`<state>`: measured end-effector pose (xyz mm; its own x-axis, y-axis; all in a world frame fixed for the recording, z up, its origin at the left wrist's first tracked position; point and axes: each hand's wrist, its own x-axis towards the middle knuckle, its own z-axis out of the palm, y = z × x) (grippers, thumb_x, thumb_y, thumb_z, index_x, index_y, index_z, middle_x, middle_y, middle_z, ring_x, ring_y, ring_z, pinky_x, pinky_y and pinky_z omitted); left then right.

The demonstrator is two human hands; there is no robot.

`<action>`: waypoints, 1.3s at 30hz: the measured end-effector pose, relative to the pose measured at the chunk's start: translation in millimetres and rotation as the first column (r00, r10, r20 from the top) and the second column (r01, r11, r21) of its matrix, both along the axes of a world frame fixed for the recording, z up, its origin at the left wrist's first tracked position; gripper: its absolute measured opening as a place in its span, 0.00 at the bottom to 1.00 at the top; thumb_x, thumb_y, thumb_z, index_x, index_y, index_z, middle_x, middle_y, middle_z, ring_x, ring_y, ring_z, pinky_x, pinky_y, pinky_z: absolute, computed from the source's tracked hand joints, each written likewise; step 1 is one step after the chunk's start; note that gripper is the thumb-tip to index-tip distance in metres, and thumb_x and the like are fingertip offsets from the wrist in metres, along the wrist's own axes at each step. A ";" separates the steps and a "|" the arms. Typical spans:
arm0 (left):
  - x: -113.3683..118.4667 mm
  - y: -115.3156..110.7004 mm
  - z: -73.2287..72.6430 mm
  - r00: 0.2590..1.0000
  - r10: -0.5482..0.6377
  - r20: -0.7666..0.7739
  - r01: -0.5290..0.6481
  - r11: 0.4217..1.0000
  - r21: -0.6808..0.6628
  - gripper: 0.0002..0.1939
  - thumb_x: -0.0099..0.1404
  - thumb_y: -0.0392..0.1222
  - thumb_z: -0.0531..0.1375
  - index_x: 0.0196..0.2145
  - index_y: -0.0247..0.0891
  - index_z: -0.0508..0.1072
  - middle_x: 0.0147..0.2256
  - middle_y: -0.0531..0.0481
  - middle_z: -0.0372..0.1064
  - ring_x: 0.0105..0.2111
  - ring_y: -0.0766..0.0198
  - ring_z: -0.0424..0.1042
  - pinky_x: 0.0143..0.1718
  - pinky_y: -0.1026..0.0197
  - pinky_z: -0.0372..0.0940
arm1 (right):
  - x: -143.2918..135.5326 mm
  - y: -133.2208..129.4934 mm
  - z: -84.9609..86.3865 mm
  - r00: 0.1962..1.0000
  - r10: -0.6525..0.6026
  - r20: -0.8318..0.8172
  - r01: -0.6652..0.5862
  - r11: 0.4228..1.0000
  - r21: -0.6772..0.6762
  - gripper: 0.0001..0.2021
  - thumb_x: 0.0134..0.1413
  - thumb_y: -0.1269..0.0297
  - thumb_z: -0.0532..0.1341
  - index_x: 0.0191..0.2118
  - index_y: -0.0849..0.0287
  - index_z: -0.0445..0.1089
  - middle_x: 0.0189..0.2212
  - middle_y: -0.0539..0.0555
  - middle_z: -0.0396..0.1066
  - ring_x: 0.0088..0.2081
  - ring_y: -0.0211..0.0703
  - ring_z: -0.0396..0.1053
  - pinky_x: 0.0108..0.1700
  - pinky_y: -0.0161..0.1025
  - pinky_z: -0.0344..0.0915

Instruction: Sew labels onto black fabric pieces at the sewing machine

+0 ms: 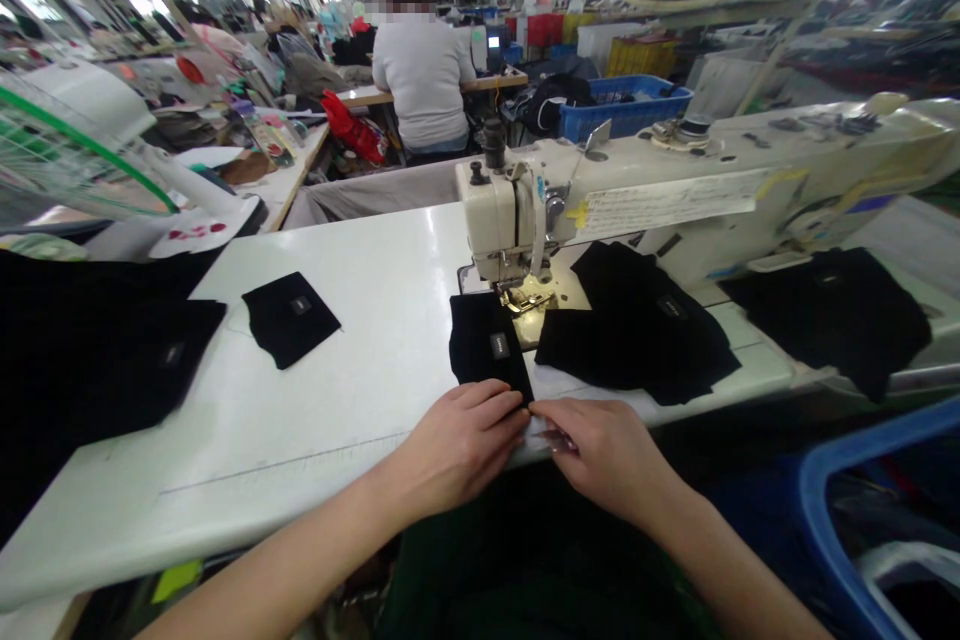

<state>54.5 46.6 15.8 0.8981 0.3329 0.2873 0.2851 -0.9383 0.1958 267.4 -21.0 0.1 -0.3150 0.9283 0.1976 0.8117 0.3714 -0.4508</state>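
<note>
A narrow black fabric piece (pixel 480 345) with a small grey label lies on the white table, its right edge beside the presser foot of the sewing machine (pixel 499 220). My left hand (pixel 480 430) rests on the near end of this piece, fingers together and pressing it down. At the piece's near right corner, my right hand (pixel 600 440) has thumb and fingers closed on a small metallic thing, partly hidden in the palm. More black pieces (pixel 645 340) lie right of the needle area. A smaller black piece (pixel 291 318) is on the table to the left.
A large pile of black fabric (pixel 90 370) covers the table's left end. Another black piece (pixel 832 310) lies at the far right, above a blue basket (pixel 817 480). A fan (pixel 75 140) stands at the left. A person in a white top (pixel 424 70) sits ahead, back turned.
</note>
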 end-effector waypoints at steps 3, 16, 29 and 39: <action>0.6 6.6 1.1 1.000 0.009 0.005 -0.009 1.000 -0.001 0.14 0.72 0.39 0.53 0.51 0.36 0.73 0.48 0.39 0.74 0.50 0.52 0.72 0.48 0.49 0.73 | 8.0 14.5 10.5 0.995 -0.095 0.040 0.092 0.993 0.073 0.15 0.55 0.76 0.58 0.47 0.57 0.74 0.36 0.53 0.78 0.34 0.44 0.75 0.35 0.37 0.65; 3.3 43.2 -2.4 0.999 0.030 0.012 -0.031 0.999 0.016 0.14 0.73 0.40 0.54 0.50 0.35 0.75 0.49 0.39 0.74 0.51 0.52 0.71 0.49 0.50 0.73 | 44.8 74.5 28.1 0.843 -0.443 0.306 0.433 0.896 0.104 0.09 0.64 0.69 0.58 0.41 0.59 0.77 0.40 0.57 0.75 0.31 0.44 0.73 0.25 0.38 0.55; 2.6 79.3 -8.1 0.998 0.055 0.031 -0.057 0.997 0.053 0.14 0.72 0.38 0.54 0.50 0.35 0.76 0.49 0.39 0.73 0.50 0.52 0.71 0.48 0.50 0.73 | 87.5 19.4 88.2 0.838 -0.338 -0.429 0.295 0.941 -0.167 0.06 0.53 0.59 0.63 0.33 0.54 0.74 0.26 0.50 0.70 0.24 0.39 0.63 0.25 0.36 0.58; 4.9 105.6 -10.0 0.996 0.071 0.056 -0.075 0.994 0.080 0.15 0.72 0.39 0.54 0.48 0.33 0.77 0.47 0.38 0.73 0.48 0.53 0.72 0.47 0.50 0.73 | 88.7 -7.2 100.6 0.763 -0.036 -0.645 -0.117 0.974 -0.193 0.12 0.62 0.55 0.62 0.30 0.55 0.71 0.27 0.51 0.68 0.28 0.39 0.67 0.29 0.35 0.63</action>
<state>59.4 152.2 5.8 0.8553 0.3703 0.3623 0.3445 -0.9289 0.1362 356.1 -28.2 100.6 -0.2234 0.9598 0.1701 0.2897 0.2320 -0.9286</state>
